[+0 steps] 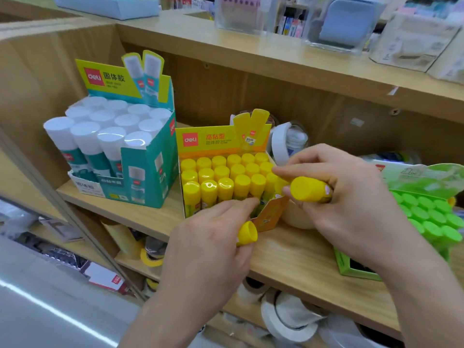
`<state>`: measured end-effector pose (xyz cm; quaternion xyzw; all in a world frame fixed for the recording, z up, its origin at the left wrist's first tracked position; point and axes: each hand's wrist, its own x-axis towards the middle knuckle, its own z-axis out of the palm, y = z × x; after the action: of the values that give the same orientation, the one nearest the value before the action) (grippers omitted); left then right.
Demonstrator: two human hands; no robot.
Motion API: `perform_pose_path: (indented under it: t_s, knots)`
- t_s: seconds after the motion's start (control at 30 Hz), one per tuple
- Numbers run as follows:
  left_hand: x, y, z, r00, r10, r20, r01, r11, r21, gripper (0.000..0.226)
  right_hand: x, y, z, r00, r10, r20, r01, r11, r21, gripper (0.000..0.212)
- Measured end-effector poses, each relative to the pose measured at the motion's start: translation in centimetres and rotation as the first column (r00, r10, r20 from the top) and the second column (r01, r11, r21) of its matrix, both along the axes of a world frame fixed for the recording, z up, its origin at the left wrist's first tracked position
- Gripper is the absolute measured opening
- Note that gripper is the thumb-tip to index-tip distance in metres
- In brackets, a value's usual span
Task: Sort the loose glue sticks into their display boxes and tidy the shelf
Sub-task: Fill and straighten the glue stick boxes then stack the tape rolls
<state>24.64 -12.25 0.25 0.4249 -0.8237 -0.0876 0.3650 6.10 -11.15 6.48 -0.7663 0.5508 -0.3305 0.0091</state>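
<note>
A yellow display box [213, 141] packed with several yellow-capped glue sticks stands in the middle of the wooden shelf [288, 259]. My right hand [351, 197] grips a yellow glue stick [307, 189] sideways just over the box's right front corner. My left hand [213, 247] sits in front of the box and pinches another yellow glue stick [247, 233], cap end showing. To the left stands a teal display box [150, 172] of white-capped glue sticks. At the right a green display box [351, 270] holds several green-capped sticks [431, 217].
Rolls of white tape [281, 144] lie behind the yellow box. The upper shelf [251, 46] carries clear stationery cases. More tape rolls [288, 317] fill the shelf below. A wooden side wall [37, 84] closes the shelf on the left.
</note>
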Motion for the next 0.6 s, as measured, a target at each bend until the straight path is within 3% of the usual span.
perform_pose_path:
  t_s: [0.13,0.23,0.47,0.6]
  knots:
    - [-0.3,-0.1,0.2,1.000,-0.004,0.027,0.004,1.000,0.005,0.042,0.1,0.0,-0.1,0.995,0.000,0.097,0.001,1.000,-0.004,0.024]
    - [-0.3,-0.1,0.3,0.999,-0.010,0.041,0.010,1.000,0.007,0.043,0.1,0.2,-0.4,0.998,-0.039,0.042,0.040,0.999,-0.033,0.014]
    - [-0.4,0.1,0.6,1.000,-0.027,-0.010,0.027,0.999,0.026,0.058,-0.1,1.6,-0.5,0.998,-0.051,-0.042,0.053,0.997,0.051,0.036]
    - [-0.7,0.2,1.1,0.999,-0.031,0.044,0.030,0.999,0.016,0.062,0.3,1.5,-0.4,0.993,-0.065,-0.096,0.079,0.986,0.147,0.039]
